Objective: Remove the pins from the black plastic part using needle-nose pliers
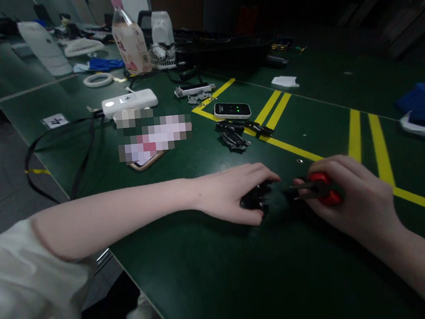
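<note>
the black part (half hidden) sits under the left hand.

1 head-worn view, facing forward and down, close above both hands

hands: 2 | pliers: 1 | phone: 1 | bottle: 1 | white ring: 1

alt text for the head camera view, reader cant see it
The left hand curls around a small black part at a green table, while the right hand holds red-handled pliers beside it. Beyond are black pieces, a phone and a pink-capped bottle.
</note>
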